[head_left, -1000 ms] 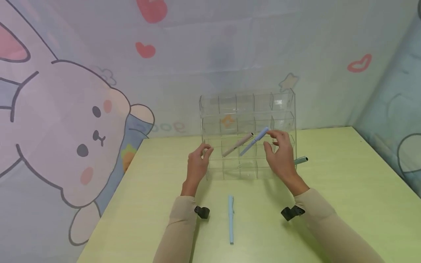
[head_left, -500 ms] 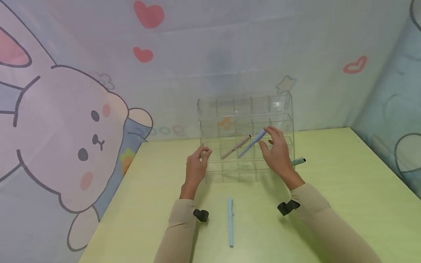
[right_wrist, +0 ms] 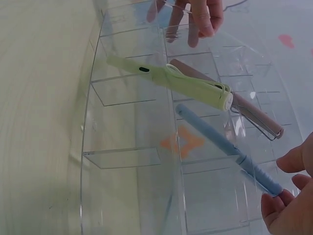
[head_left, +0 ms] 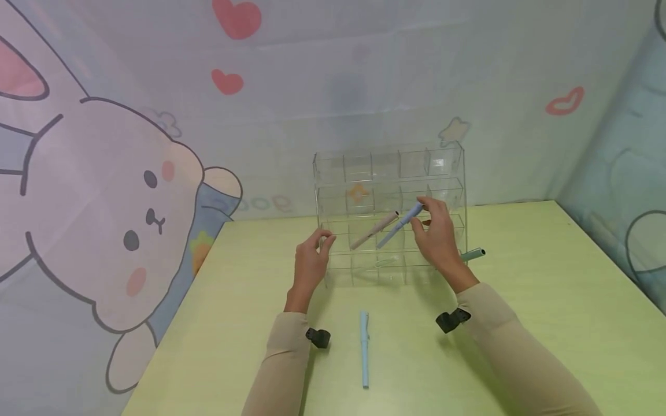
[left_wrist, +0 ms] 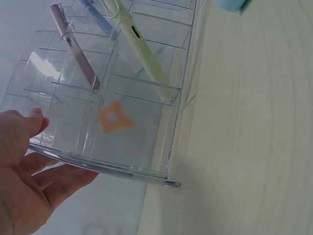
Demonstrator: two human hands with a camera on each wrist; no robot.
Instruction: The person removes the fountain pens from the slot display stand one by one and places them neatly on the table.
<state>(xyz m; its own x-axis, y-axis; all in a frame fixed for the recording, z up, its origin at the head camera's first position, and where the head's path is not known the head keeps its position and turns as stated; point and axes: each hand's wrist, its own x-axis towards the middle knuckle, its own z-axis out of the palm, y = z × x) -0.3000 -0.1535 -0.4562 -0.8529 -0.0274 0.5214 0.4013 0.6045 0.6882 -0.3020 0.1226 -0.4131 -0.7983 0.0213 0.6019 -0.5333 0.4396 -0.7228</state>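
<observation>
A clear acrylic pen rack [head_left: 387,184] with rows of compartments stands on the table. My left hand [head_left: 311,257] grips its left side edge, thumb in front and fingers behind, as the left wrist view shows. The fingertips of my right hand [head_left: 438,238] touch the upper end of a blue pen [right_wrist: 210,131] leaning in the rack, while the thumb stays apart from it. Beside that pen leans a dusty pink pen [left_wrist: 76,51]. In a lower row is a light green pen [left_wrist: 142,49]. A dark green pen [head_left: 472,254] protrudes at the rack's right, partly hidden by the hand.
On the yellow-green table [head_left: 250,323] a light blue pen [head_left: 365,349] lies in front of the rack, between the forearms. A cloth backdrop [head_left: 291,115] with a printed rabbit and hearts hangs close behind the rack.
My right hand has shifted slightly left, its thumb coming nearer to the blue pen. The left hand keeps its grip on the rack, and the pens stay where they were.
</observation>
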